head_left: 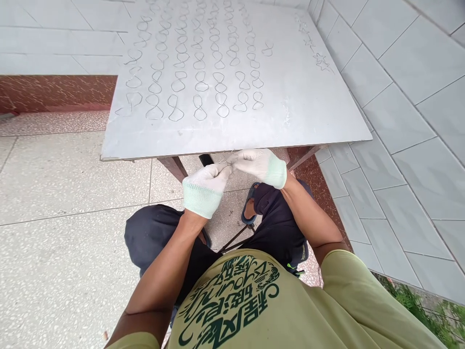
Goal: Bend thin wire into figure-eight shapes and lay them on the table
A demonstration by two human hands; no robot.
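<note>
Wire [229,164] is finger-pinched by left hand [209,181] and right hand [253,163], presumably for fine control; loops [221,92] are spaced in rows on table [308,118], likely against tangling.

Two gloves [204,188] [258,166], perhaps seven wire columns [219,83]

A table [308,106] with a pale grey top and brown legs [303,156] stands at 12 o'clock. Grey tiled walls [410,111] rise at 10 and 3 o'clock, a dark red band [54,92] running along their foot. Pale speckled floor [72,194] spreads from 7 to 9 o'clock. Green plants [414,300] show at 4 o'clock. Light is bright and even.
</note>
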